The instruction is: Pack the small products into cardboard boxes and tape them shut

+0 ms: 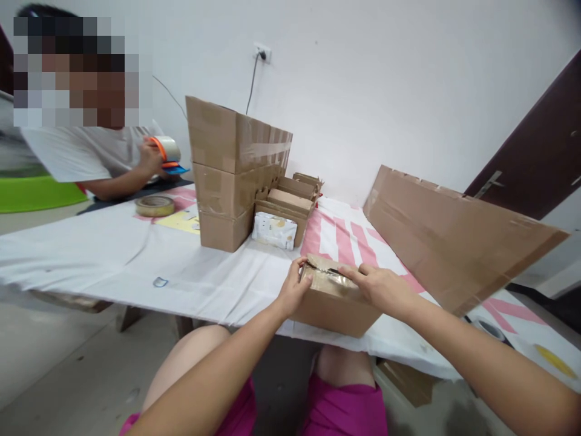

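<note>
The small cardboard box (338, 312) lies at the near edge of the table (122, 260), directly between the 2 hands and touching both. The left hand (294, 287) holds its left end, thumb and fingers bent narrowly around the upper corner. The right hand (379, 289) rests on the top from the other side, fingers reaching along the taped, slightly gaping seam; whether it also grips cannot be told. No lettering can be read on the box; a white packet (275, 230) beyond it bears print too small to make out. It stands beside a stack of cartons (215, 172), 3 high. Both forearms stretch forward from the lower frame and converge on the box, the right one slanting in from the far corner, its wrist fairly straight, palm downward.
</note>
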Tool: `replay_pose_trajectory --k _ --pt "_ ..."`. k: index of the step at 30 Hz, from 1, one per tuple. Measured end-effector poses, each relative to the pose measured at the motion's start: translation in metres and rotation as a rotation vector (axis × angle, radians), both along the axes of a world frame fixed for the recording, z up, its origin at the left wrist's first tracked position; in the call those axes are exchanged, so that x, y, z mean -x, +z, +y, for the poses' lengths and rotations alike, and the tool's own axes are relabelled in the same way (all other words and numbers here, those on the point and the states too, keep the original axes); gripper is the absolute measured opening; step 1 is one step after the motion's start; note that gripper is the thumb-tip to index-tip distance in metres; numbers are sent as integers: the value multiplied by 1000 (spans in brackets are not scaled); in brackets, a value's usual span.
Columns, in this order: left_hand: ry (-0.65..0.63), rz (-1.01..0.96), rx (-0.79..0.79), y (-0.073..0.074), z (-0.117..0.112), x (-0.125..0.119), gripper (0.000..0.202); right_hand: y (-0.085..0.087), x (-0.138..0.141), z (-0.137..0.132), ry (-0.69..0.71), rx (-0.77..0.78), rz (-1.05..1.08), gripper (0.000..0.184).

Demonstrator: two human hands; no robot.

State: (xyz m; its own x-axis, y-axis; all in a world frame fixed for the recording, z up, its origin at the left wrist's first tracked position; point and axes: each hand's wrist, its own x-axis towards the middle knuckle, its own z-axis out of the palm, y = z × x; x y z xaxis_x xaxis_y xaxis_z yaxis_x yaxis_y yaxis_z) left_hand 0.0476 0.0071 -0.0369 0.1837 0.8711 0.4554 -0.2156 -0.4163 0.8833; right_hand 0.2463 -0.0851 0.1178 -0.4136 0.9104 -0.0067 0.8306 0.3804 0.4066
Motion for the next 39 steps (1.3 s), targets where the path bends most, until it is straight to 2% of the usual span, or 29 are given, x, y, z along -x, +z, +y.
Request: replay_pose_trajectory --k 4,9,17,22,30,33,36,39 --pt "3 -23 7 -1 5 -1 55 -4 17 14 50 18 40 60" --pt "12 -6 -17 -3 9 0 52 -7 36 30 62 29 -17 64" --pt "23 72 -39 -1 6 5 49 -4 29 16 43 58 -118 54" --pt "23 89 -38 0 5 5 50 -5 8 7 4 109 -153 47" --pt "35 34 -44 -1 5 4 49 4 -41 -20 -150 92 -149 64" --pt "34 35 -38 -2 6 3 50 3 -64 -31 -210 74 -106 64" --pt "36 34 -39 -2 6 2 51 -8 -90 -37 -274 -9 45 55" --pt "53 63 -51 2 4 2 51 -36 -119 -38 -419 -112 225 47"
